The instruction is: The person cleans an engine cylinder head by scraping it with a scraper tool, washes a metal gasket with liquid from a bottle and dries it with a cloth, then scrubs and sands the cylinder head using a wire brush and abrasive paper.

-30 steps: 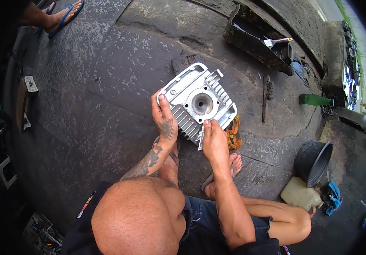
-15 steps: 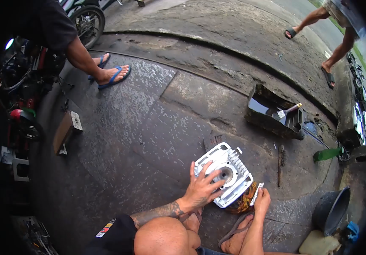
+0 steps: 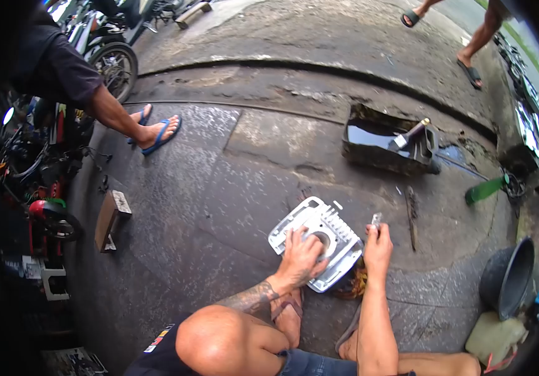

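Left fingers [image 3: 297, 241] splay over the metal part [image 3: 338, 249]; right fingers [image 3: 383, 234] grip a strip [image 3: 376, 219] (a bottle [image 3: 487, 190] is beyond them, rightward).

Left hand [image 3: 301, 255] palm down, fingers apart and bent, its forearm [image 3: 254, 299] slanting in past the bent left knee [image 3: 210, 341]! Right hand [image 3: 379, 246] up alongside, fingers pinched, right forearm [image 3: 376, 319] pointing nearly straight ahead.

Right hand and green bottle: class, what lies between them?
In the head view, a thin brown tool lies between the right hand and the bottle.
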Demonstrator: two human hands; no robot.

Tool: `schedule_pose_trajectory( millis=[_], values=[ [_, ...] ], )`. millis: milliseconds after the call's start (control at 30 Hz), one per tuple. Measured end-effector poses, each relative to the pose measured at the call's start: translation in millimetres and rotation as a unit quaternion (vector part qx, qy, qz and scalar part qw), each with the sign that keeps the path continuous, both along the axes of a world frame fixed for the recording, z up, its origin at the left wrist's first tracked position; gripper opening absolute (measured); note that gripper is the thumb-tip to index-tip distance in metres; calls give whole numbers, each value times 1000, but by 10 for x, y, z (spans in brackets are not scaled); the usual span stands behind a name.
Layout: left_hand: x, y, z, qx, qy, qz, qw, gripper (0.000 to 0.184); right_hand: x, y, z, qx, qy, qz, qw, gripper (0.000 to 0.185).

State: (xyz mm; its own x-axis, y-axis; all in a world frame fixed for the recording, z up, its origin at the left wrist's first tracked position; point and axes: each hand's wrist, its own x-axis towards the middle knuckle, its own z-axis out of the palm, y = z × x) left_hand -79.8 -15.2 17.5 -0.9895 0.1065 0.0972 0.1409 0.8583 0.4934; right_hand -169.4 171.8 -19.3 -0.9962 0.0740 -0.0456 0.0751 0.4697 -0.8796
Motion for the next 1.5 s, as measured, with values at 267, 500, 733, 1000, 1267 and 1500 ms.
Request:
schedule_pose_trajectory(
  millis=[267, 500, 733, 1000, 1267, 1500],
  values=[
    [1, -23, -68, -15, 49, -27, 998, 26, 314, -350, 25, 37, 28, -60, 997, 22],
    [-6, -84, -110, 26, 56, -36, 997, 19, 411, -489, -28, 15, 5, -97, 995, 20],
    [-32, -103, -103, 111, 67, -3, 992, 12, 399, -493, -17, 21, 13, -98, 995, 18],
    [5, -170, -138, 170, 78, 31, 982, 13, 402, -503, 23, 27, 4, -104, 994, 16],
    [39, -189, -214, 229, 89, 94, 965, 13, 371, -547, 101, -3, -2, -103, 995, 16],
    [-98, -128, 210, 467, 182, 155, 852, 12, 333, -488, -47, 14, -46, -132, 990, 15]
  ],
)
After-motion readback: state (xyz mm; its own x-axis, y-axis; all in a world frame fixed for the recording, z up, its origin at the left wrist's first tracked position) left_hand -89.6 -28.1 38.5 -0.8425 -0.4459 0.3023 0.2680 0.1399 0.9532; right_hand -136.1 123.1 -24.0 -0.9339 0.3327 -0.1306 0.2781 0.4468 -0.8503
